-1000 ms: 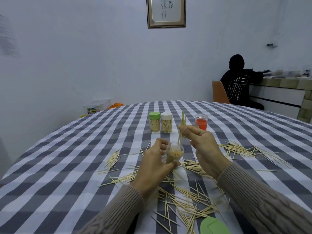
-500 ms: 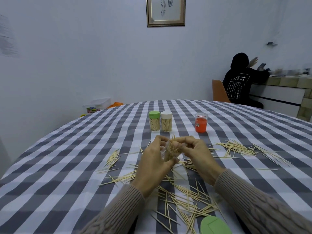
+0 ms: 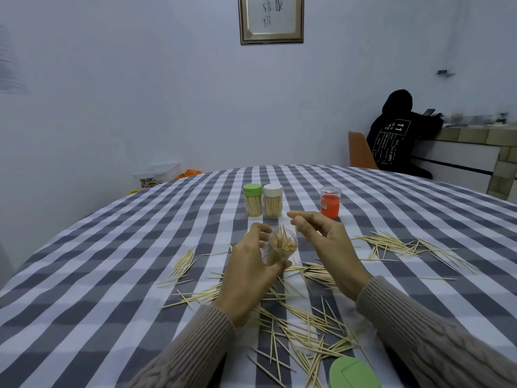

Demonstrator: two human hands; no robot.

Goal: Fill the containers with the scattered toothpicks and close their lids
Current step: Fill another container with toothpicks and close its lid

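Toothpicks (image 3: 282, 245) half-fill one open container (image 3: 279, 249) gripped by left-hand fingers (image 3: 256, 233); right hand (image 3: 327, 242) loosely curled, empty; two lidded full containers (image 3: 263, 204), one orange container (image 3: 330, 203) far.

"11" on back of black hoodie (image 3: 391, 141), framed wall print (image 3: 270, 18) script unreadable

My left hand (image 3: 246, 273) grips an open clear container (image 3: 281, 249), tilted, partly filled. Beyond it stand green-lidded (image 3: 253, 200) and white-lidded (image 3: 273, 200) full containers; loose toothpicks (image 3: 305, 331) lie around.
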